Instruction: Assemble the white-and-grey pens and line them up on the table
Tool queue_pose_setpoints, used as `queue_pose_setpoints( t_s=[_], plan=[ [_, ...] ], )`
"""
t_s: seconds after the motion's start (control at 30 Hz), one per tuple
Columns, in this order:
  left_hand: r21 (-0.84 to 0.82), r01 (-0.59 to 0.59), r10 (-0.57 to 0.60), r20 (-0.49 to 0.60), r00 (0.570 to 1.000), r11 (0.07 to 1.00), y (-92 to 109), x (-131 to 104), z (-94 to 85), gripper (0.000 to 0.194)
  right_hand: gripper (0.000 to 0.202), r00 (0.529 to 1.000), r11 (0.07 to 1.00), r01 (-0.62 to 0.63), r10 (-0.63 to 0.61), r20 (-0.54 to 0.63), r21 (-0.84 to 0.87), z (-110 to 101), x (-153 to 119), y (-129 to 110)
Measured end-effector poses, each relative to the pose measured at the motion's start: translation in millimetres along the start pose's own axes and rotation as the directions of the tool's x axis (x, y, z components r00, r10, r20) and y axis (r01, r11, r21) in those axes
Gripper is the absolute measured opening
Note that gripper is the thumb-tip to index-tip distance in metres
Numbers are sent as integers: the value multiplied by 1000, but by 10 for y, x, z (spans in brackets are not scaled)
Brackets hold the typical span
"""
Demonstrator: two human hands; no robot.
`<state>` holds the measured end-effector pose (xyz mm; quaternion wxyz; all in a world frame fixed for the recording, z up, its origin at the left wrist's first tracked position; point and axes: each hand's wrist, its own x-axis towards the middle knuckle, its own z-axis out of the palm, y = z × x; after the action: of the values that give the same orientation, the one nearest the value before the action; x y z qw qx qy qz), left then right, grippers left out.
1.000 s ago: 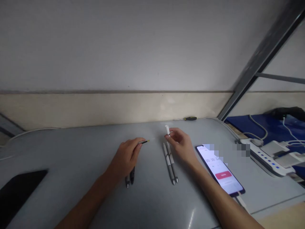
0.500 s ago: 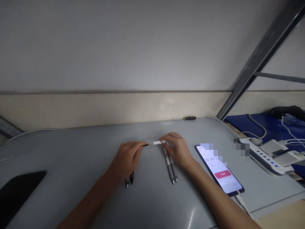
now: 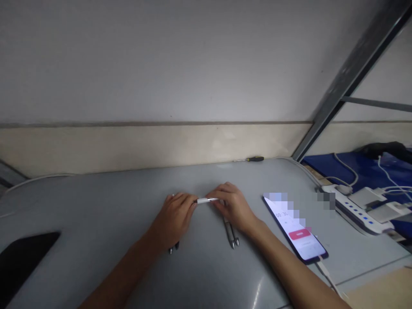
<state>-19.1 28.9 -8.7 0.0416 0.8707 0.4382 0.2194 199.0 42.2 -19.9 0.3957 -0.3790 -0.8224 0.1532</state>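
Observation:
A white pen [image 3: 206, 200] lies level between my two hands, just above the grey desk. My left hand [image 3: 176, 214] is closed around its left end, so the dark part there is mostly hidden. The fingers of my right hand [image 3: 232, 205] pinch the white barrel from the other side. Beneath my right hand lie two pens [image 3: 232, 238] side by side, silver tips toward me, their upper parts covered. Under my left wrist the tips of two more pens [image 3: 174, 248] peek out, one silver and one black.
A lit phone [image 3: 298, 231] on a cable lies right of my right forearm. Beyond it stands a power strip [image 3: 357, 210] with chargers. A screwdriver [image 3: 252, 159] rests by the wall. A black flat object [image 3: 28, 262] sits at the left edge of the desk [image 3: 96, 206].
My hands have come closer together. The gap between the dark piece with the thin yellowish tip and the white barrel has closed, and the two now meet at my left fingertips.

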Motion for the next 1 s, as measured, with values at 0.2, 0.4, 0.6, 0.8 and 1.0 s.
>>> queue_pose_setpoints(
  t_s=[0.2,0.4,0.6,0.8,1.0],
  plan=[
    [-14,-63,62,-25,998,998,-3,6,-23,29,8,974,930,-228,216,75,287,-60,31,-106],
    [-13,-91,91,-39,995,996,-14,16,-60,24,27,946,890,-320,278,169,325,-108,43,-111],
    [-13,-60,59,-44,997,998,-93,22,-50,25,14,943,861,-333,297,151,385,-100,32,-52],
    [-50,-76,75,-25,997,996,-137,25,-51,26,27,924,870,-381,343,169,314,-107,34,-68],
    [-61,-82,78,-60,995,995,-145,34,-63,25,26,935,878,-355,327,139,322,-144,35,-23]
  ],
)
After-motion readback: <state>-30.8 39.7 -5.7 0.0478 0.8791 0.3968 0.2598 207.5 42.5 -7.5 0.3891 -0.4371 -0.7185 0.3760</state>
